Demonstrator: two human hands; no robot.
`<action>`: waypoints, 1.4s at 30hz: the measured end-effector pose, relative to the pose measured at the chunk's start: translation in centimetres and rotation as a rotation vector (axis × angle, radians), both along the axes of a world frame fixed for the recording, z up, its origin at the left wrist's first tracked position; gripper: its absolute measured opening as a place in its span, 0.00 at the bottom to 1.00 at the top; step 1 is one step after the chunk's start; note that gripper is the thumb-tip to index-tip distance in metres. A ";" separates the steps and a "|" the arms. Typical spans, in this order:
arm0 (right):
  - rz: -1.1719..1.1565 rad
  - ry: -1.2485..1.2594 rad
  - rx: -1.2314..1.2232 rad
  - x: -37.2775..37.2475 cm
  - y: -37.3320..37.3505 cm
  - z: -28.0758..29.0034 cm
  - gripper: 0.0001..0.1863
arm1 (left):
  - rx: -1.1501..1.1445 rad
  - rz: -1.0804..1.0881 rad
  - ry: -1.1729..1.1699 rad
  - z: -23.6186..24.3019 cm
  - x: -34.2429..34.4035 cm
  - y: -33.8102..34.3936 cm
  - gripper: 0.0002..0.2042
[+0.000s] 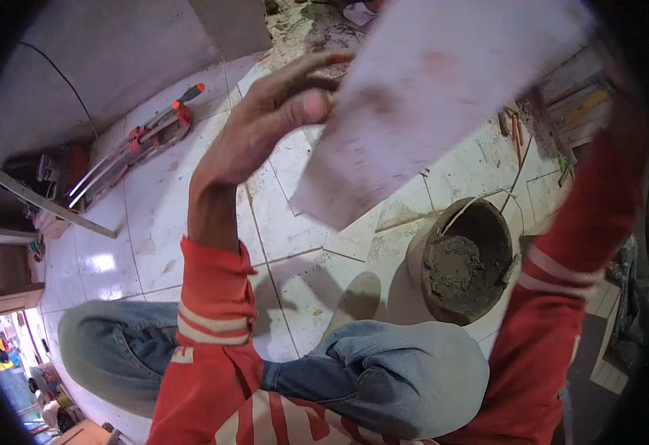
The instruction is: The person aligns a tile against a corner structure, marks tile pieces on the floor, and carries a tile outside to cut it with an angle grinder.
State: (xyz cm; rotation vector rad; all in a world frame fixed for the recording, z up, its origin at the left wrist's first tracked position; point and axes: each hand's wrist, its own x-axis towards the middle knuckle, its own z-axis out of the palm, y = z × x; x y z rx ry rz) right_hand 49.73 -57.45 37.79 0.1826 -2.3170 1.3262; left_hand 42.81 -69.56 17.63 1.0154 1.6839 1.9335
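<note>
My left hand (272, 119) is raised at the left edge of a large whitish rectangular tile (428, 89), its thumb and curved fingers apart and their tips at that edge; I cannot tell how firmly they touch it. The tile fills the upper middle, tilted and motion-blurred, with dark smudges on its face. At the far right, beside the tile, my right hand (621, 100) is dim and smeared, so its fingers cannot be made out. Below the tile stands a bucket (424, 263) containing wet grey mortar (458, 274).
My crossed legs in jeans (406, 371) are on the tiled floor (161, 245). At left lie a red tile cutter (142, 137), a dark power tool (50, 167) and a long strip (72, 211) beside a wall; small hand tools (513, 126) lie upper right. A doorway (5, 348) shows at lower left.
</note>
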 end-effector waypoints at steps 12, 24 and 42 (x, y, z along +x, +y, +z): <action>0.024 -0.209 -0.172 -7.5 9.1 -33.1 0.21 | 0.140 0.859 -0.438 -11.2 -0.2 -7.2 0.15; -0.260 -0.773 0.367 13.4 2.9 -48.8 0.07 | 0.128 1.074 -0.772 -25.2 -5.3 -6.9 0.18; -0.379 -0.689 -1.162 10.9 1.5 -55.4 0.22 | -0.353 1.522 -0.594 -38.3 -10.3 -2.6 0.21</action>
